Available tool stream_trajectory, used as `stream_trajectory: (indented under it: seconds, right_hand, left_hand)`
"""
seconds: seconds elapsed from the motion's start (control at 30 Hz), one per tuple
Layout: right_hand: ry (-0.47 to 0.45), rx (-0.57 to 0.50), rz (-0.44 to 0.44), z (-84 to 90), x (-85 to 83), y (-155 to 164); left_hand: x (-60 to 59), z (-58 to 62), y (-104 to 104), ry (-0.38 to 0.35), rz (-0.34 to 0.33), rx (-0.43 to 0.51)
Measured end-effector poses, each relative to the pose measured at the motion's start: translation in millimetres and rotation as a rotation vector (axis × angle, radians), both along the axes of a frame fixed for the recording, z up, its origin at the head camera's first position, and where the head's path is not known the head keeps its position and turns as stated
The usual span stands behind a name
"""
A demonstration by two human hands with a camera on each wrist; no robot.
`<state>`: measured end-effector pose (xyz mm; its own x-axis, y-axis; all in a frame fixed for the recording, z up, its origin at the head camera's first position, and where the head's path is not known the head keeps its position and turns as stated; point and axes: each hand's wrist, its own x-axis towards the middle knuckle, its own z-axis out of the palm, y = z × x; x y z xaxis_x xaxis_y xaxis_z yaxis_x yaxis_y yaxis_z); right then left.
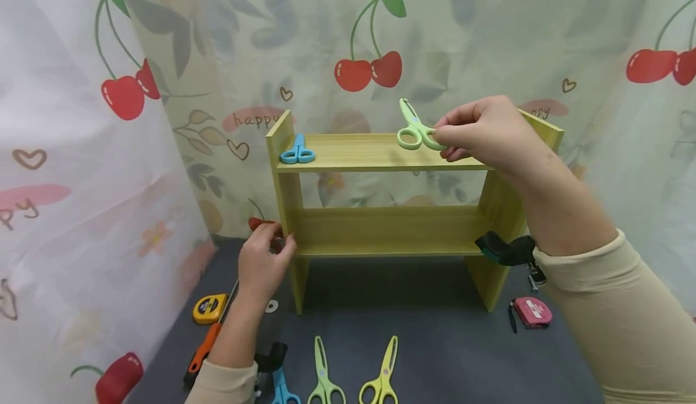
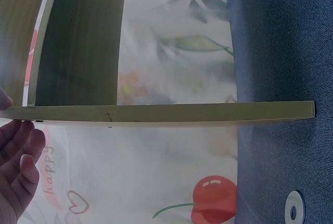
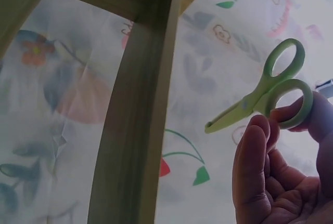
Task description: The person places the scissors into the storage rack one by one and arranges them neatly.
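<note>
Light green scissors point(image 1: 415, 127) are held up by my right hand point(image 1: 492, 132), which pinches one handle ring between thumb and fingers. They hang above the top board of a two-tier wooden shelf point(image 1: 380, 230), blades pointing up and left in the head view. The right wrist view shows the green scissors point(image 3: 255, 96) beyond the board's edge. My left hand point(image 1: 264, 262) grips the shelf's left side panel; the left wrist view has the fingers point(image 2: 15, 151) on either side of it. Blue scissors point(image 1: 298, 151) sit at the left end of the top board.
On the dark table in front lie blue scissors point(image 1: 281, 387), green scissors point(image 1: 322, 374) and yellow scissors point(image 1: 385, 374). At left are a yellow tape measure point(image 1: 210, 308), an orange-handled screwdriver point(image 1: 205, 346) and a white washer point(image 1: 272, 306). A pink tape measure point(image 1: 533, 312) lies right of the shelf.
</note>
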<state>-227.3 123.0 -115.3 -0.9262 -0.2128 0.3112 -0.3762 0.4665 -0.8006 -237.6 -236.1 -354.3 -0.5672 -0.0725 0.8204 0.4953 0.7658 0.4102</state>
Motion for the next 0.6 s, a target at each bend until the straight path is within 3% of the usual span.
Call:
stream_trajectory:
  seconds: [0.6]
  right_hand:
    - [-0.072, 0.037, 0.037, -3.1, -35.3, -65]
  left_hand:
    - [1.1, 1.1, 1, 0.006, -0.006, 0.006]
